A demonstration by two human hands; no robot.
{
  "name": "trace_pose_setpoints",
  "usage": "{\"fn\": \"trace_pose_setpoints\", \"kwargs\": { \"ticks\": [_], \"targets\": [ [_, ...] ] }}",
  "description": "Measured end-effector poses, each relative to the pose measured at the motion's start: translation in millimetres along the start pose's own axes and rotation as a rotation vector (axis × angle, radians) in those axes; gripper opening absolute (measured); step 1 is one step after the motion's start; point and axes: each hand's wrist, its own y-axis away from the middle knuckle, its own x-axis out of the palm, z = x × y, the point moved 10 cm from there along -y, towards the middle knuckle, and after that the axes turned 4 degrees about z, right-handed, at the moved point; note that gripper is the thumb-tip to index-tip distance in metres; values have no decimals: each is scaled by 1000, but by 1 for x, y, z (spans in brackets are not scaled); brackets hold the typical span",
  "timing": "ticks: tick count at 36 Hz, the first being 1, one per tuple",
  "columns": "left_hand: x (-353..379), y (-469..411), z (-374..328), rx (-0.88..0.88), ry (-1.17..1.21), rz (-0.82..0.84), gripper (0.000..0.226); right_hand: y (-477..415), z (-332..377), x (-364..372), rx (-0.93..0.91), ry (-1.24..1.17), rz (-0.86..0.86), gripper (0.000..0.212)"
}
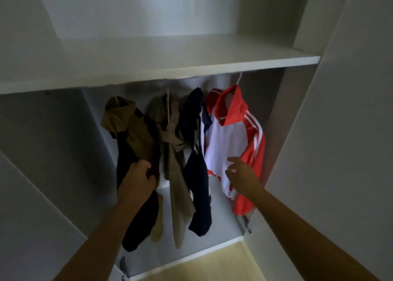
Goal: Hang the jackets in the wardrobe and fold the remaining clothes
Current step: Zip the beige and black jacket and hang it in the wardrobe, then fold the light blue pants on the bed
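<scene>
brown and black cloth is what the left grip [138,177] has hold of: its fingers curl round the lower part of the brown and black jacket [136,131], which hangs at the left end of the row inside the wardrobe. the right grip [241,174] is spread and holds nothing. its fingertips are at the white front of the red and white jacket [231,136], and we cannot tell whether they touch. between these two hang a khaki jacket [173,144] and a navy jacket [195,174], all under the shelf [170,61].

risks, in our judgement: a downward tug on the gripped cloth could drag that jacket off its hanger, since it sits bunched and lopsided. the rail is hidden behind the shelf edge, so we cannot confirm how the hooks sit. the khaki jacket looks twisted and could slip if brushed.

surroundings: the wardrobe floor [221,223] lies below the hems, with a door hinge [247,223] at its right corner and pale wooden floor [234,265] in front. the garments hang close together, so sleeves crowd any reach between them. no clothes for folding are in view.
</scene>
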Motion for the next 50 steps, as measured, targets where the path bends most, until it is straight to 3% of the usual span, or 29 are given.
{"fn": "trace_pose_setpoints", "kwargs": {
  "ticks": [5,14,24,33,41,50],
  "targets": [
    [67,42,-45,162,213,174,5,80,-43,-10,178,-176,-100,29],
    [186,157,-110,359,401,619,23,243,-116,-8,488,-414,-272,24],
    [245,319,-209,754,310,874,19,440,-188,-44,675,-678,-748,22],
    [312,558,-298,984,245,1107,15,673,-249,-96,759,-739,-1078,24],
    [356,783,-329,1205,160,1324,22,919,-287,-105,961,-753,-1440,23],
    [418,961,-371,1424,61,1481,23,1084,-328,-92,1044,-861,-1761,26]
  ]
}}
